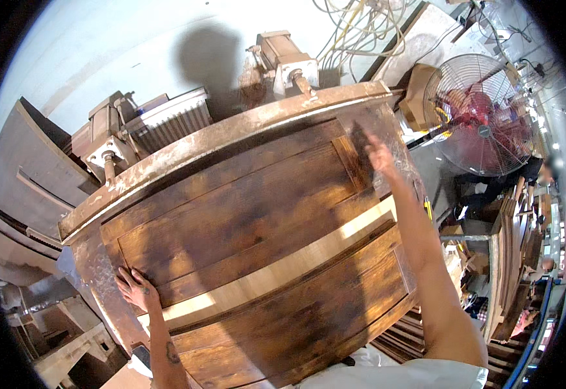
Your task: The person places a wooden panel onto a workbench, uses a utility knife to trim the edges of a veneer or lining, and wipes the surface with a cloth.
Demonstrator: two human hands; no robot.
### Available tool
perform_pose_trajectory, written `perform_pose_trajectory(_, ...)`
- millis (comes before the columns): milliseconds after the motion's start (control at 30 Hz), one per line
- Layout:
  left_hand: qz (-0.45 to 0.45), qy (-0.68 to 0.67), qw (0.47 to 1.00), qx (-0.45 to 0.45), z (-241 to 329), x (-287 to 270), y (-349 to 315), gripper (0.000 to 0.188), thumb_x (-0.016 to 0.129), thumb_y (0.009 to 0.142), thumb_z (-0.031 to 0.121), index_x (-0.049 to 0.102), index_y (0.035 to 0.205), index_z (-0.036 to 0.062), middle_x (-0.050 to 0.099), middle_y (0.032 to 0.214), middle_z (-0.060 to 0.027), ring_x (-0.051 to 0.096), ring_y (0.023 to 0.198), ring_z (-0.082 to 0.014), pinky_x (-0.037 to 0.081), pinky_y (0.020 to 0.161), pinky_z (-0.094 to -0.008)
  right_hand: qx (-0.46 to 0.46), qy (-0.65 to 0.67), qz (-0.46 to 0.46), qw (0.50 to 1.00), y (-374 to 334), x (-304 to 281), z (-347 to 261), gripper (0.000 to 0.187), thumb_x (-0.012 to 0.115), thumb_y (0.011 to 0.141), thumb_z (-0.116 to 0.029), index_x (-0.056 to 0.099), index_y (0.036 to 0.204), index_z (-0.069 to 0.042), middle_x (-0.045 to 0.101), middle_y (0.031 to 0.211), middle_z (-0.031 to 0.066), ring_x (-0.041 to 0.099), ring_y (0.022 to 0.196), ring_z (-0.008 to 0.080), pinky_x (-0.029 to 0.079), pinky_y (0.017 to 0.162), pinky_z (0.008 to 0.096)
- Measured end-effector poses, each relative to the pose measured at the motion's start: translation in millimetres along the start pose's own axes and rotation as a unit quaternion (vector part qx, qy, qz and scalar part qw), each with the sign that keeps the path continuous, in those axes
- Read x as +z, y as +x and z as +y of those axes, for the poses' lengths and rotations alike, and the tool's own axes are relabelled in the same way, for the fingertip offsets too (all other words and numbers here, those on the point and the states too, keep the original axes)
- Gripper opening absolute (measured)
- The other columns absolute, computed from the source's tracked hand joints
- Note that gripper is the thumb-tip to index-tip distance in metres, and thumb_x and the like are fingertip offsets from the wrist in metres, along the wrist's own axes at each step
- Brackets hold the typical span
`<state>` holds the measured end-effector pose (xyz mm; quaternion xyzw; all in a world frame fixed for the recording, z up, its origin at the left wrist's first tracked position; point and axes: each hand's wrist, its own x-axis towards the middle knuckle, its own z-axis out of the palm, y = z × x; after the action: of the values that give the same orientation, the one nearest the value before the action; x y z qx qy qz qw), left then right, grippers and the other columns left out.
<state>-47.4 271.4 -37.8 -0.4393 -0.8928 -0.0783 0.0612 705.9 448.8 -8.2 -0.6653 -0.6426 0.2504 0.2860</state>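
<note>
A dark-brown framed wooden panel (pixel 231 211) lies flat on the worn metal bench (pixel 95 266), against its long raised rail (pixel 231 139). A second brown panel (pixel 302 318) lies nearer to me, and a pale bare-wood strip (pixel 276 275) shows between the two. My left hand (pixel 137 288) rests on the far panel's left end, fingers spread. At the right end, my right hand (pixel 380 155) has its fingers stretched out with nothing in them; whether it touches the panel I cannot tell.
Two cylinders, one on the left (pixel 106 139) and one on the right (pixel 289 58), stand behind the rail with their rods toward it. A caged red fan (pixel 484 117) stands at the far right. Stacked boards (pixel 510 259) fill the right side; curved panels (pixel 30 188) lean at the left.
</note>
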Motion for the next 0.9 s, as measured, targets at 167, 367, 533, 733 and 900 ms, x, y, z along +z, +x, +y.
perform_pose_trajectory(167,0.062,0.063,0.996,-0.013,-23.7,-0.2,-5.3,0.047,0.033,0.097,0.042,0.039,0.138,0.0185,0.037,0.139,-0.0168,0.038,0.126,-0.0333,0.031,0.103,-0.0483,0.039,-0.584,-0.005,0.811,-30.0,27.4,-10.3,0.061,0.051,0.084,-0.009,0.030,0.141,-0.013,0.047,0.129,0.0198,0.056,0.097,0.0348,0.041,0.089,0.0595)
perform_pose_trajectory(367,0.018,-0.049,0.999,-0.015,-0.1,-0.1,17.6,0.057,0.043,0.090,0.043,0.041,0.131,0.0047,0.053,0.120,-0.0172,0.050,0.109,-0.0320,0.040,0.091,-0.0483,-0.180,-0.255,-0.056,0.948,-24.2,-27.5,72.4,0.030,0.052,0.084,-0.011,0.060,0.113,-0.007,0.062,0.105,0.0173,0.058,0.100,0.0284,0.045,0.085,0.0406)
perform_pose_trajectory(533,0.021,-0.180,0.979,-0.091,-37.3,16.2,120.6,0.068,0.039,0.091,0.053,0.039,0.133,-0.0003,0.052,0.123,-0.0252,0.053,0.112,-0.0359,0.041,0.089,-0.0530,0.147,0.089,-0.119,0.978,10.2,-13.8,8.3,0.048,0.052,0.091,-0.019,0.040,0.136,-0.007,0.044,0.137,0.0138,0.043,0.124,0.0272,0.034,0.102,0.0340)
perform_pose_trajectory(733,0.051,-0.241,0.969,-0.012,-106.1,62.0,145.9,0.062,0.052,0.090,0.043,0.045,0.126,-0.0076,0.053,0.120,-0.0290,0.049,0.116,-0.0391,0.045,0.090,-0.0383,0.160,-0.111,-0.116,0.974,32.6,73.4,-100.7,0.065,0.050,0.091,-0.030,0.022,0.144,-0.005,0.022,0.149,0.0166,0.018,0.139,0.0272,0.017,0.111,0.0363)
perform_pose_trajectory(900,0.012,-0.460,0.884,-0.080,-11.6,-67.0,127.7,0.073,0.054,0.083,0.058,0.052,0.120,-0.0050,0.058,0.115,-0.0219,0.054,0.107,-0.0313,0.041,0.093,-0.0389,0.243,0.020,0.011,0.970,-8.9,-1.4,-176.0,0.080,0.049,0.086,-0.056,0.023,0.145,-0.008,0.023,0.149,0.0122,0.019,0.138,0.0281,0.018,0.111,0.0411)
